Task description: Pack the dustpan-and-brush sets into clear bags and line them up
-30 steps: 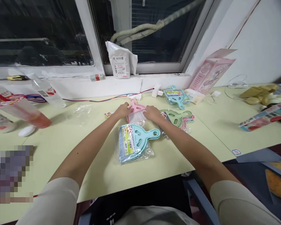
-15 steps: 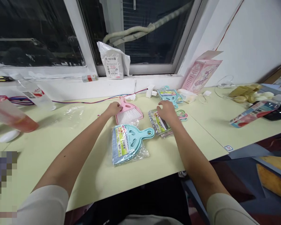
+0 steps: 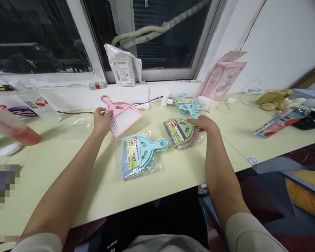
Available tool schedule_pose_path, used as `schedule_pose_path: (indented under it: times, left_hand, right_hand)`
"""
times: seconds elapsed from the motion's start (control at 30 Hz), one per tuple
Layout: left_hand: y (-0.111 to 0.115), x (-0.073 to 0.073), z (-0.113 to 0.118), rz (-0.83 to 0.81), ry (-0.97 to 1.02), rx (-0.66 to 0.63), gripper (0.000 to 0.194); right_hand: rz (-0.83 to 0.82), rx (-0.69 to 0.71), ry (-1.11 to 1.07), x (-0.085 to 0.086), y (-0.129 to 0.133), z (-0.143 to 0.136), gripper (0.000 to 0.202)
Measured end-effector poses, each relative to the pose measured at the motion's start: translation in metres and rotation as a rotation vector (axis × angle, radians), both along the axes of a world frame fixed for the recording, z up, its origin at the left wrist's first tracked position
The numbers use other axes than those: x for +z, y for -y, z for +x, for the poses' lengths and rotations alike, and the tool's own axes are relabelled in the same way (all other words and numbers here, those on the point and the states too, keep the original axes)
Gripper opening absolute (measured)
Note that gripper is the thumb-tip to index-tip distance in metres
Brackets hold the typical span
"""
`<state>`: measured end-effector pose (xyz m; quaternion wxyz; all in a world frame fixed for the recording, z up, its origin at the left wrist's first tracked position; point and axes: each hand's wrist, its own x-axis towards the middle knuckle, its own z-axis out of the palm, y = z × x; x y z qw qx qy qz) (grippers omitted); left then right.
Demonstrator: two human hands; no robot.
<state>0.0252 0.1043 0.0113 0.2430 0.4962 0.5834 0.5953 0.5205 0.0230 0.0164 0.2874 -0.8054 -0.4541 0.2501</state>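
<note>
My left hand (image 3: 102,121) grips a pink dustpan (image 3: 120,107) at its left side, with a white-bristled brush (image 3: 124,120) nested in it. They are tilted, handle toward the window. My right hand (image 3: 205,123) is closed around the handle end of a plastic-wrapped green dustpan-and-brush set (image 3: 182,128). Pink parts (image 3: 191,141) show under the green pan, and my fingers hide the handles. Between my arms, a light-blue dustpan-and-brush set (image 3: 147,148) lies in clear wrap with its handle to the right. Another blue set (image 3: 188,104) rests farther back.
A pink box (image 3: 224,78) and a white plug (image 3: 167,99) stand along the wall. Bottles (image 3: 38,103) and a cup of red drink (image 3: 14,126) are at left. Another bottle (image 3: 283,120) leans at right. A white package (image 3: 124,70) sits on the windowsill.
My left hand has moved left with the pink dustpan and brush, lifting and tilting them. My right hand has shifted right, from above the green set to its handles.
</note>
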Motion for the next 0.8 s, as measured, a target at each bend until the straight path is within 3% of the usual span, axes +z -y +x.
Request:
schedule_pose_path:
  times: [0.13, 0.33, 0.67, 0.8]
  left_hand:
    - [0.03, -0.005, -0.016, -0.021, 0.048, 0.015, 0.021]
    - [0.053, -0.011, -0.04, -0.062, 0.079, 0.059, 0.022]
    - [0.057, -0.016, -0.038, -0.08, 0.115, 0.06, 0.019]
    - [0.056, -0.018, -0.04, -0.061, 0.137, 0.058, 0.02]
  right_hand:
    - [-0.04, 0.034, -0.186, -0.005, -0.003, 0.004, 0.084]
    - [0.01, 0.106, -0.15, -0.014, -0.02, -0.013, 0.063]
    - [0.193, 0.324, 0.332, -0.007, -0.088, -0.06, 0.074]
    - [0.241, 0.382, 0.453, 0.004, -0.098, -0.084, 0.061]
